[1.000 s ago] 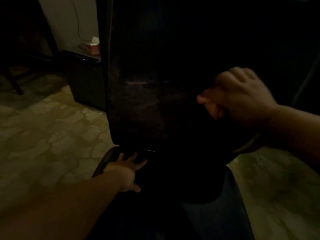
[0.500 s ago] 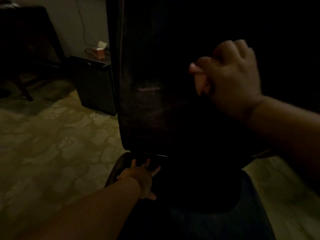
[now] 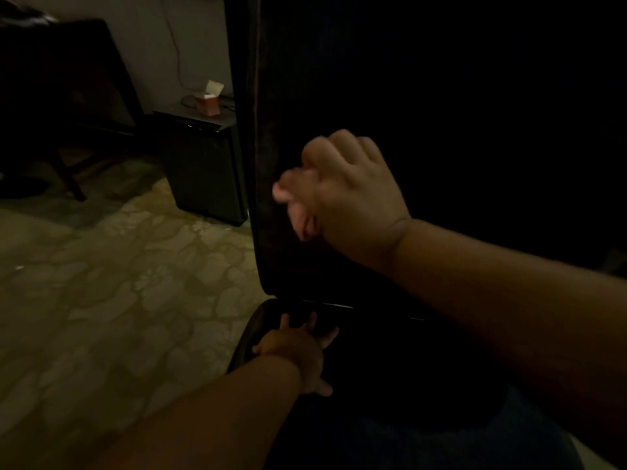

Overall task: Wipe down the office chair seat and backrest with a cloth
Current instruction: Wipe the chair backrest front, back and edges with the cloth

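The black office chair fills the right half of the view, very dark. Its upright backrest (image 3: 441,96) stands above the seat (image 3: 390,385). My right hand (image 3: 346,198) is pressed against the backrest near its left edge, blurred, with its fingers curled. The cloth cannot be made out in the darkness under those fingers. My left hand (image 3: 298,354) rests on the seat's rear left corner with its fingers spread.
A low dark cabinet (image 3: 203,164) stands just left of the backrest, with a small pink box (image 3: 210,103) on top. Dark wooden furniture (image 3: 68,96) is at the far left. Pale patterned floor (image 3: 101,283) lies to the left. My blue trouser leg (image 3: 441,446) is below the seat.
My right hand rose along the backrest, then swept left and down to near the backrest's left edge. My left hand stayed on the seat.
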